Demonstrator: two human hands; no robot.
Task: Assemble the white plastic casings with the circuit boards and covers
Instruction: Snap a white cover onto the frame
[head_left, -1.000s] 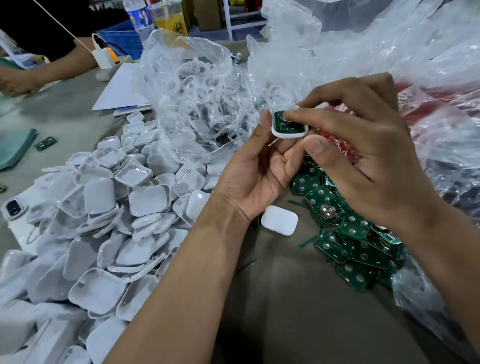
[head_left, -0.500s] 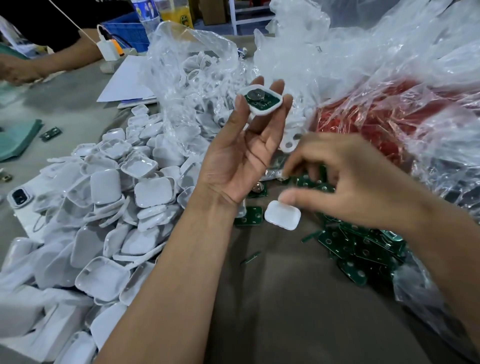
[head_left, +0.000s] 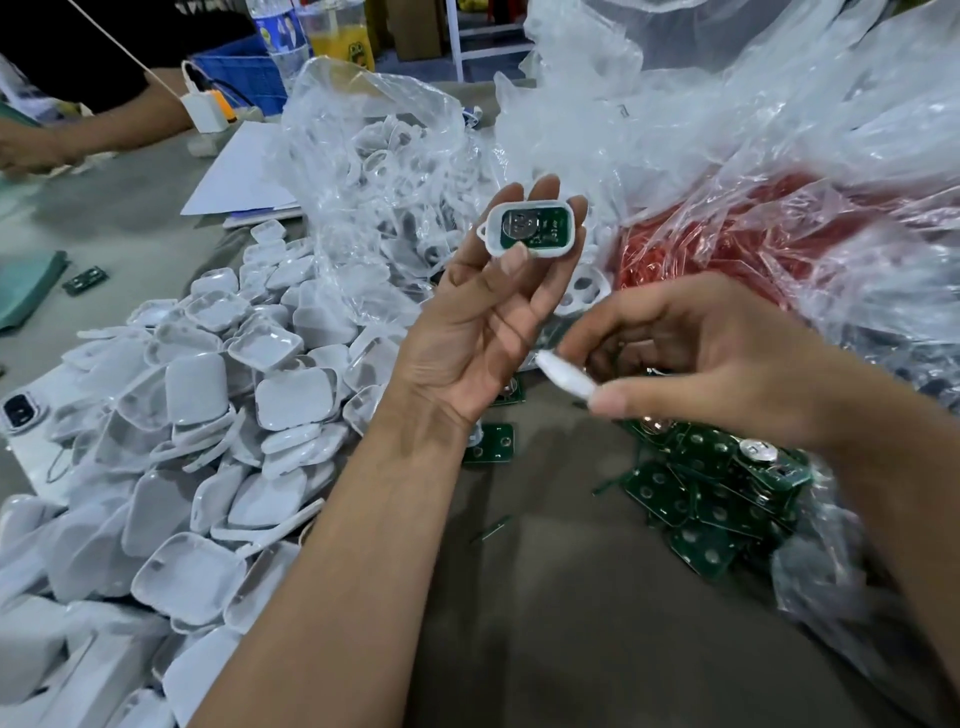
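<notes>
A heap of white covers (head_left: 197, 415) is spread over the left of the desk (head_left: 545, 623), with a clear bag (head_left: 374, 171) of more white parts seen behind it. A white casing (head_left: 530, 228) with a green circuit board (head_left: 537, 227) seated in it is pinched between thumb and fingertips of the raised left hand (head_left: 478, 322). To the right, a single white cover (head_left: 566, 382) is gripped edge-on in the right hand (head_left: 696, 358), above a pile of loose green boards (head_left: 717, 499)
</notes>
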